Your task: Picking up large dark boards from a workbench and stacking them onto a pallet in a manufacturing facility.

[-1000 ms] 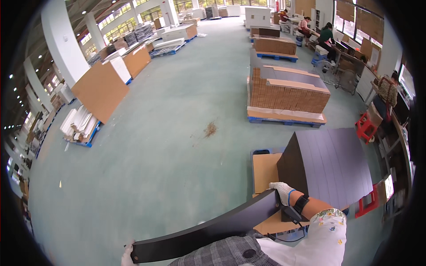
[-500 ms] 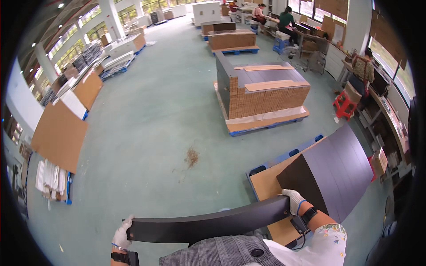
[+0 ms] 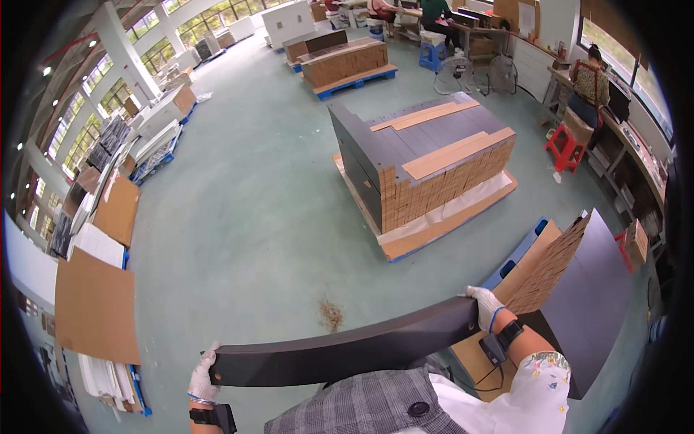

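Note:
A long dark grey panel (image 3: 347, 354) spans the space before my body, with a small round hole near each end. My left hand (image 3: 204, 375), in a whitish knit glove, grips its left end. At the right end my gloved right hand (image 3: 486, 307) is closed over the panel, fingertips on its upper edge. The panel is held off the floor, its right end a little higher in the picture. Beside my right arm stands a stack of dark panels (image 3: 589, 296) on cardboard over a blue pallet.
Ahead to the right, a larger panel stack (image 3: 434, 152) with cardboard strips rests on a pallet. A cardboard-covered stack (image 3: 97, 311) stands at left. Seated people work along the right-hand benches, one near a red stool (image 3: 566, 150). Debris (image 3: 331, 315) lies on the green floor (image 3: 238, 217).
The view has turned to the right and moved forward, bringing the large stack closer. Both hands still hold the dark panel, which stays before my body.

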A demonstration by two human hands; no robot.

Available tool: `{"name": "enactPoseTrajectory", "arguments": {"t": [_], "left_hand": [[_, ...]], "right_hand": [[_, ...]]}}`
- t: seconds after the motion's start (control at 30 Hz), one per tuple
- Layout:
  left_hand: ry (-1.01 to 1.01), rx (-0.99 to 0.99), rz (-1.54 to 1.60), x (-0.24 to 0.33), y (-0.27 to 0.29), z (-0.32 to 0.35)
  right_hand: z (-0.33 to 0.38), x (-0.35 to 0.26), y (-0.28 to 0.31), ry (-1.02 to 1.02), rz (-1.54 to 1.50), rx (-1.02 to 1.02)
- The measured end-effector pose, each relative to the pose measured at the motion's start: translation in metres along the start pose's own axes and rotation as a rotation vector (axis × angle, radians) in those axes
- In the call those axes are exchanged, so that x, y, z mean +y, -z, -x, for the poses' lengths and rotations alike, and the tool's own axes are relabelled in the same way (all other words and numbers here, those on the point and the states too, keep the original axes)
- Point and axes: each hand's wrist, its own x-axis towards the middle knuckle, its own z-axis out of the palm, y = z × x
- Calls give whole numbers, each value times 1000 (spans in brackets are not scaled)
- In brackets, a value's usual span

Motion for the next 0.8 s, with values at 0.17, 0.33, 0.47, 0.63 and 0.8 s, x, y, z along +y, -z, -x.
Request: {"name": "enactPoseTrajectory", "arguments": {"t": [0.17, 0.33, 0.47, 0.63, 0.8], "left_hand": [[13, -48, 45, 64, -24, -126], [26, -255, 42, 136, -67, -289], [-98, -375, -110, 209, -123, -425], [-35, -622, -157, 315, -221, -551], [-130, -852, -296, 383, -355, -628]], "right_hand": [[-55, -77, -64, 46, -29, 52], [-88, -147, -133, 38, -190, 180], [-103, -197, -183, 76, -325, 298], [-97, -230, -214, 196, -534, 375], [-112, -265, -240, 299, -754, 524]]}}
